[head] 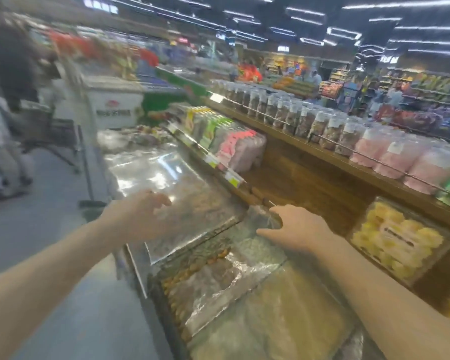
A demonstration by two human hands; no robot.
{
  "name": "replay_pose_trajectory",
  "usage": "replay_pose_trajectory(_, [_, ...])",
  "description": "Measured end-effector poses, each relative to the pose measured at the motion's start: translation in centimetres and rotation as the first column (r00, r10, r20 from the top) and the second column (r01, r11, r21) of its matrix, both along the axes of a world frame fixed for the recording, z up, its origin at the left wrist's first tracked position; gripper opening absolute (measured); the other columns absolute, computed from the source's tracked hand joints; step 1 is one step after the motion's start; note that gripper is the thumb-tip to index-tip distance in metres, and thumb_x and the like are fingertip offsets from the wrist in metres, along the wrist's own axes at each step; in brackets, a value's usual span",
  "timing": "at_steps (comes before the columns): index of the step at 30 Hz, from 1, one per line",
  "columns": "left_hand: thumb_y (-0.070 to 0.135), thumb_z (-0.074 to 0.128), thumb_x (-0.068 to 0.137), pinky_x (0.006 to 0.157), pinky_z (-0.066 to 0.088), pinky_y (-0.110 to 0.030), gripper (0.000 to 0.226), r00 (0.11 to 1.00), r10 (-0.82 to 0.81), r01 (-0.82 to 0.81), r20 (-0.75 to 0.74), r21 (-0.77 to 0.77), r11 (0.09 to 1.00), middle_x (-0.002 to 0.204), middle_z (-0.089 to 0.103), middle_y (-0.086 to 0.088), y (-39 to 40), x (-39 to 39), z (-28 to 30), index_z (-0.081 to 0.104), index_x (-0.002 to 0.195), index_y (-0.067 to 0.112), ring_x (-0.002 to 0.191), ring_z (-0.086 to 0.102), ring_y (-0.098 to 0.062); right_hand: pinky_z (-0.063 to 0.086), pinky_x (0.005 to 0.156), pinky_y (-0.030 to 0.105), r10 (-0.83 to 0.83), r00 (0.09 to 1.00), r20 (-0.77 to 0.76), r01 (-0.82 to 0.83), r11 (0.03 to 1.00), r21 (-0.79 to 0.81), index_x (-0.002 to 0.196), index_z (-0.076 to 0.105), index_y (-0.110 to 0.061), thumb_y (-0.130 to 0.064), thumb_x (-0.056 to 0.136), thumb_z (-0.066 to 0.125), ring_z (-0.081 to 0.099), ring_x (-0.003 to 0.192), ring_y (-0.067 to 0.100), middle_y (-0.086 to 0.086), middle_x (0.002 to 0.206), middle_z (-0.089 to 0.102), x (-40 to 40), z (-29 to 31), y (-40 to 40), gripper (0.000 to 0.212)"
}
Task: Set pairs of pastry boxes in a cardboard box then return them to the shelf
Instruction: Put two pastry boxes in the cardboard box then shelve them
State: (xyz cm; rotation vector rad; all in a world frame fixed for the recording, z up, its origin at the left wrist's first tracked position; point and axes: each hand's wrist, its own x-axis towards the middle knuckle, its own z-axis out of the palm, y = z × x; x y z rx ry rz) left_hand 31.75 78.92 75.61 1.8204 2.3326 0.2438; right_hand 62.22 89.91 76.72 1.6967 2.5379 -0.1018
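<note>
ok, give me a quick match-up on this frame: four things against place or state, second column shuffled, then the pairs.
Things
1. left hand
2. right hand
3. box of yellow pastries
4. pink packs

Place or state
A. alone on the wooden shelf, right of both hands
B. fingers loose, over the big clear-lidded pastry tray
C. standing in a row on the shelf further back, behind the price tags
D. at the tray's right corner, fingers on clear plastic; motion blur hides whether they pinch it

Pairs: 1-B, 2-D, 3-A, 4-C
</note>
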Motion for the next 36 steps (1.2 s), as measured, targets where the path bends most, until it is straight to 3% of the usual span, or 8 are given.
replay_pose_trajectory(4, [0.084, 0.051, 0.077, 0.095, 0.049, -0.035, 0.068, 0.978, 0.210, -0.210, 0.020, -0.005, 0.978, 0.137, 0.056, 0.017, -9.6, -6.1, -0.3, 0.053, 0.136, 0.049, 0.110, 0.059, -0.017, 0.047, 0.101, 0.042, 0.235, 0.972, -0.024, -0.236, 0.971, -0.035, 0.154, 0.037, -0.033, -0.077, 0.084, 0.050, 0.049, 0.136, 0.021, -0.005, 0.153, 0.047, -10.1, -0.7, -3.1, 0.083])
replay_pose_trajectory(8, [0.081, 0.052, 0.082, 0.104, 0.047, -0.040, 0.068, 0.915, 0.403, -0.404, 0.026, 0.003, 0.915, 0.142, 0.053, 0.012, -19.4, -12.0, -1.0, 0.051, 0.140, 0.044, 0.131, 0.055, -0.017, 0.044, 0.108, 0.043, 0.445, 0.895, -0.039, -0.446, 0.894, -0.039, 0.154, 0.039, -0.031, -0.079, 0.083, 0.049, 0.046, 0.139, 0.020, -0.006, 0.155, 0.045, -20.7, -0.7, -8.1, 0.086])
replay_pose_trajectory(15, [0.076, 0.054, 0.087, 0.095, 0.048, -0.035, 0.064, 0.745, 0.666, -0.664, 0.048, -0.043, 0.746, 0.139, 0.053, 0.015, -36.5, -21.3, -3.5, 0.049, 0.142, 0.044, 0.125, 0.057, -0.012, 0.041, 0.108, 0.040, 0.717, 0.696, -0.026, -0.717, 0.695, -0.051, 0.156, 0.035, -0.034, -0.072, 0.087, 0.052, 0.042, 0.142, 0.021, -0.006, 0.157, 0.042, -38.2, -1.7, -20.6, 0.080])
replay_pose_trajectory(26, [0.072, 0.056, 0.088, 0.098, 0.050, -0.037, 0.061, 0.400, 0.910, -0.903, 0.108, -0.122, 0.411, 0.141, 0.054, 0.014, -63.1, -30.2, -9.1, 0.051, 0.142, 0.041, 0.131, 0.054, -0.012, 0.045, 0.107, 0.045, 0.936, 0.352, -0.012, -0.922, 0.345, -0.177, 0.154, 0.037, -0.030, -0.080, 0.087, 0.045, 0.045, 0.140, 0.022, -0.004, 0.155, 0.044, -60.9, -8.6, -42.5, 0.084])
replay_pose_trajectory(36, [0.072, 0.056, 0.089, 0.106, 0.047, -0.038, 0.063, 0.016, 0.978, -0.980, 0.206, -0.192, 0.056, 0.145, 0.054, 0.012, -74.6, -32.3, -14.9, 0.053, 0.143, 0.040, 0.134, 0.052, -0.015, 0.043, 0.109, 0.045, 1.000, 0.007, -0.029, -0.947, -0.002, -0.320, 0.153, 0.039, -0.030, -0.082, 0.083, 0.049, 0.045, 0.139, 0.021, -0.003, 0.153, 0.046, -74.2, -14.4, -57.5, 0.088])
